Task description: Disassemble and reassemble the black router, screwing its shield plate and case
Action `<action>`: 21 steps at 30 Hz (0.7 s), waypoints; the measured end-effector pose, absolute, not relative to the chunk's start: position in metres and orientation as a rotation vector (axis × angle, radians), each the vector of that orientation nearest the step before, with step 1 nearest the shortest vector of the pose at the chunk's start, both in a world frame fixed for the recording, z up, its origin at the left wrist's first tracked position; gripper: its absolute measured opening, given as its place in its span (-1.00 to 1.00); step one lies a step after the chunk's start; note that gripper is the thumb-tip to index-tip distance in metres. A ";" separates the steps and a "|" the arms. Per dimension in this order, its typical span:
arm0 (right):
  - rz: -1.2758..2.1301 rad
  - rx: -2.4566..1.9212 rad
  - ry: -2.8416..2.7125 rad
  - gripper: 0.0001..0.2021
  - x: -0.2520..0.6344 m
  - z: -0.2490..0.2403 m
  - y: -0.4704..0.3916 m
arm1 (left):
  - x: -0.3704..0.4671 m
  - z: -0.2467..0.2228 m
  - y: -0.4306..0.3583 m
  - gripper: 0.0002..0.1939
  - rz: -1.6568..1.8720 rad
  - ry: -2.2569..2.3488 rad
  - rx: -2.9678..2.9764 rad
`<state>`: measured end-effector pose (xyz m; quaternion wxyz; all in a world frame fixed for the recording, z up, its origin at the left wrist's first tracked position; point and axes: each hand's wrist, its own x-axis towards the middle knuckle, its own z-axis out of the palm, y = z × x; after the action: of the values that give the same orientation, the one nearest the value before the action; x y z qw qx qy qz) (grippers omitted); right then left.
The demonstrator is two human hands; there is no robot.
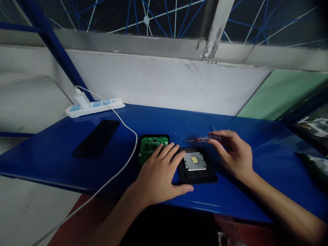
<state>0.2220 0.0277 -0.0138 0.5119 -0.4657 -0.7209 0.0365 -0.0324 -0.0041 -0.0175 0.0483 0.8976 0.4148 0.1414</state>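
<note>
My left hand (160, 174) is spread, palm down, over the near right part of a green circuit board (148, 147) in a black casing. Its fingertips reach the left edge of a black cover (197, 177), which has a silver metal plate (191, 165) with a small yellowish pad (194, 159) on it. To the right, my right hand (235, 153) holds a screwdriver (205, 138) by its clear handle between thumb and fingers. The screwdriver's shaft points left, above the far edge of the cover, with a small dark spot at its tip.
On the blue table (153, 118), a black phone-like slab (97, 139) lies at the left. Behind it is a white power strip (96, 106) with a plugged-in adapter. Its white cable (125, 124) runs toward the front left. A dark green packet (314, 169) sits at the right.
</note>
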 end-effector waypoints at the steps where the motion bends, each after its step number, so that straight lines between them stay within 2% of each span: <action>1: 0.086 -1.121 -1.737 -0.78 0.222 -0.015 0.028 | -0.033 -0.018 -0.004 -0.08 0.438 1.262 2.736; 21: 0.146 -1.089 -1.629 -0.77 0.219 -0.013 0.025 | -0.032 -0.019 -0.004 -0.17 0.490 1.270 2.716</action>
<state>0.2191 0.0250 -0.0125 0.5550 -0.4609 -0.6898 0.0618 -0.0325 -0.0044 -0.0185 0.0519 0.8928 0.4175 0.1611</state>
